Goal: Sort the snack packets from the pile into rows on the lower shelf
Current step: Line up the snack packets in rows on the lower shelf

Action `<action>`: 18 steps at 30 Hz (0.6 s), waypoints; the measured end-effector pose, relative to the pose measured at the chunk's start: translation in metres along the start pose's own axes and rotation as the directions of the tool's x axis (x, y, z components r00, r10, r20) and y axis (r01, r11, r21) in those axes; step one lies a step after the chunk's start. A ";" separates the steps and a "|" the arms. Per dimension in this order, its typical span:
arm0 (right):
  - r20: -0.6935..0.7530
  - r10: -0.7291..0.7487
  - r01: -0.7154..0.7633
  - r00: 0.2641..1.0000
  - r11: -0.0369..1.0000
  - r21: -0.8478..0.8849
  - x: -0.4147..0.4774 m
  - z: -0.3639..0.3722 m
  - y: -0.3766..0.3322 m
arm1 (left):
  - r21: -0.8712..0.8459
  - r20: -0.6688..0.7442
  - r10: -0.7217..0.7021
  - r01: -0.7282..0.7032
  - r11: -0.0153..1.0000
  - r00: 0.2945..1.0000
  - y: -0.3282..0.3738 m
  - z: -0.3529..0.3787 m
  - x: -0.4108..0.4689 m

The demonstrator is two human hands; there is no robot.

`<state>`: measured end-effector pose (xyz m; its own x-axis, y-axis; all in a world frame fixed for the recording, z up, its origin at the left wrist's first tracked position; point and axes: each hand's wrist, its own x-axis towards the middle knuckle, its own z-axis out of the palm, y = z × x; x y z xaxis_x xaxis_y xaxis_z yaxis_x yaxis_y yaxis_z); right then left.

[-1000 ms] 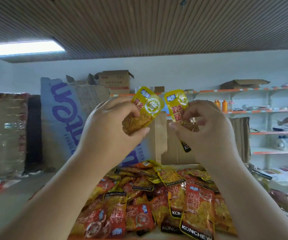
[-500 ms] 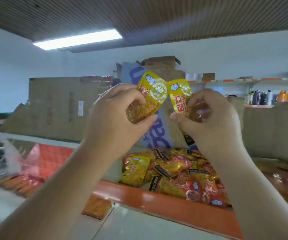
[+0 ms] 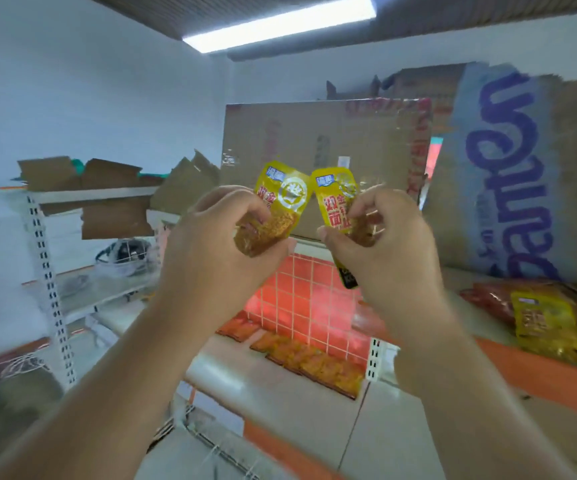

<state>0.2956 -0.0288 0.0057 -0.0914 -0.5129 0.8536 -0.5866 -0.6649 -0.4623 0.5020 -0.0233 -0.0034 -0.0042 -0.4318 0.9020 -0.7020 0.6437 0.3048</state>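
The left hand point(image 3: 211, 244) is clamped on one small yellow foil snack packet point(image 3: 276, 209); the right hand point(image 3: 380, 244) pinches a second yellow packet point(image 3: 334, 202). Both are held high at 12 o'clock. I would lower them flat beside the orange packets row point(image 3: 308, 362) on the lower shelf point(image 3: 280, 393), edges aligned.
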 end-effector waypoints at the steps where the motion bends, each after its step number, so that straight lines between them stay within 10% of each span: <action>1: 0.007 0.010 -0.010 1.000 1.000 0.005 -0.003 0.019 -0.001 | 0.010 0.014 -0.019 0.018 1.000 1.000 -0.016 -0.007 -0.003; 18: 0.154 0.342 -0.338 0.927 0.940 -0.051 -0.053 0.219 0.141 | 0.116 0.318 -0.295 0.272 0.955 0.901 -0.209 0.096 -0.047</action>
<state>0.3939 -0.2144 -0.1574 -0.1614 -0.7864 0.5963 -0.5611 -0.4240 -0.7110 0.5804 -0.1980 -0.1391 -0.0234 -0.7797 0.6257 -0.7541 0.4246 0.5010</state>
